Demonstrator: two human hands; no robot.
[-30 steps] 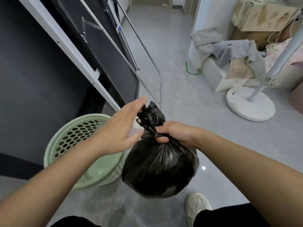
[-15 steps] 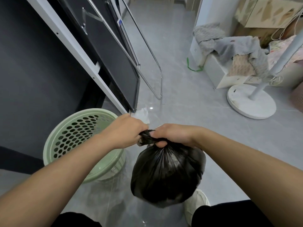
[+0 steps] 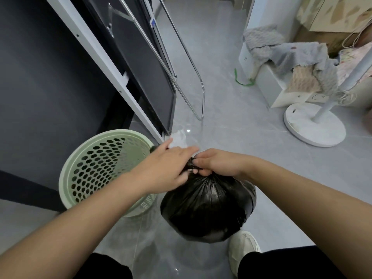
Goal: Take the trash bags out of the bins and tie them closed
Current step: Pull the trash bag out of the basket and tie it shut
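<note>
Grey glossy floor tiles (image 3: pixel 231 137) fill the room, and a white shoe (image 3: pixel 243 250) is seen nearest, at the bottom edge. Just above it, a full black plastic trash bag (image 3: pixel 207 208) is held off the floor, out of the bin and beside it.

The gathered neck of the bag is clenched in the right hand (image 3: pixel 219 164), whose fingers are curled tightly round the bunched plastic. The left hand (image 3: pixel 167 168) is laid across that neck with fingers stretched out and blurred by motion; nothing is seen gripped in it. Half a second ago the same hand was closed on the top of the bag, and a second ago the loose tail stood up above the right fist. That tail is now drawn down and hidden between the hands, so the knot is judged to be made or nearly made. A last tug may be needed before the bag is set down.

Left of the bag, a pale green perforated plastic bin (image 3: pixel 114 132) is seen without a liner. Behind it, a folded black panel (image 3: pixel 145 77) in a chrome tube frame is leaned against the dark wall. Farther right, a white round stand base (image 3: pixel 314 127) and a white box (image 3: pixel 271 85) draped with grey cloth (image 3: pixel 298 55) are seen.
</note>
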